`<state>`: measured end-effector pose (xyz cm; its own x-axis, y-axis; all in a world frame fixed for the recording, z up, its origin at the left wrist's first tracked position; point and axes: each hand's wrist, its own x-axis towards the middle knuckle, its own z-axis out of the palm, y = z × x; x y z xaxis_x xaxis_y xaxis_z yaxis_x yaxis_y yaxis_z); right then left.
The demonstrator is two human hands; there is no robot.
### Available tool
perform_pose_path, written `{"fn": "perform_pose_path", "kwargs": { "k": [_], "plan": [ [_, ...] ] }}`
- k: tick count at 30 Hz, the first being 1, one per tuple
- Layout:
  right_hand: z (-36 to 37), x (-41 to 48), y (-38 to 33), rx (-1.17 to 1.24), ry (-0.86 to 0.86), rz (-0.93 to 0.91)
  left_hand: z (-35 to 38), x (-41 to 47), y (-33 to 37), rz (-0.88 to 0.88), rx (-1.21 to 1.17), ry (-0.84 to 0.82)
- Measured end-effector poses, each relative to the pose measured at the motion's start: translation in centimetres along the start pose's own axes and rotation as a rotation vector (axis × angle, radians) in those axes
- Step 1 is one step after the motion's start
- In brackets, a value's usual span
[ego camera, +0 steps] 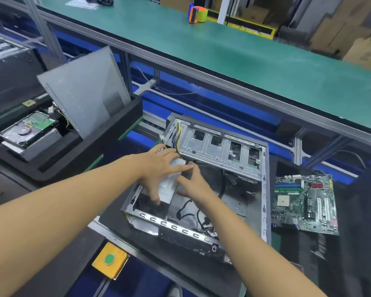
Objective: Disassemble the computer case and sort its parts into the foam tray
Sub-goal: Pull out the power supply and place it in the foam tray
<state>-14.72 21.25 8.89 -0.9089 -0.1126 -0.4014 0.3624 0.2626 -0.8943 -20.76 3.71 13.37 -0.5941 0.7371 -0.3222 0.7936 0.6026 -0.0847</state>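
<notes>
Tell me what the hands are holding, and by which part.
Both hold the silver power supply inside the case: the left hand grips its upper end by the cables, the right hand pinches its right edge.

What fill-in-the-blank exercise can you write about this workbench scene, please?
The left hand and right hand hold a silver box inside the open ____.
The circuit board lies on its ____ side.
The button on the yellow box is ____.
Missing words: case, right, green.
</notes>
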Motion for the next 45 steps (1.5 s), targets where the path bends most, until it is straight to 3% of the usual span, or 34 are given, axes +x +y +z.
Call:
{"fn": "perform_pose_path", "kwargs": {
  "k": [6,8,11,14,20,27,37,42,43,45],
  "plan": [
    [0.9,-0.6,-0.5,-0.694,-0.064,-0.253,2.2,-3.8,-2.0,-0.115,-0.156,0.162],
    [1.2,-0.2,-1.2,-0.919,-0.057,-0.290,2.6,-4.6,-2.2,-0.243,-0.445,0.272],
    [1.9,0.7,-2.6,-1.197,-0.095,-0.331,3.0,-4.6,-1.5,-0.545,-1.080,0.377],
    [3.0,1.6,-4.1,-1.277,-0.126,-0.295,3.8,-3.2,-0.2,-0.770,-1.298,0.360],
    [3.3,2.2,-4.1,-1.262,-0.172,-0.211,5.1,-1.5,2.4,-0.901,-1.474,0.376],
    [3.5,1.3,-3.8,-1.142,-0.128,-0.341,4.8,-2.1,2.4,-1.022,-1.464,0.408],
    [3.5,0.1,-5.7,-1.285,-0.124,-0.267,4.5,-2.0,3.5,-0.954,-1.307,0.491],
    [0.3,-1.6,-4.1,-1.175,-0.107,-0.211,4.3,-2.3,3.6,-0.945,-1.284,0.479],
    [-0.1,-1.7,-3.9,-1.156,-0.100,-0.198,4.2,-2.2,3.7,-0.923,-1.209,0.492],
    [-0.7,-1.7,-3.8,-1.131,-0.105,-0.178,3.8,-2.2,4.4,-0.879,-0.801,0.565]
  ]
}}
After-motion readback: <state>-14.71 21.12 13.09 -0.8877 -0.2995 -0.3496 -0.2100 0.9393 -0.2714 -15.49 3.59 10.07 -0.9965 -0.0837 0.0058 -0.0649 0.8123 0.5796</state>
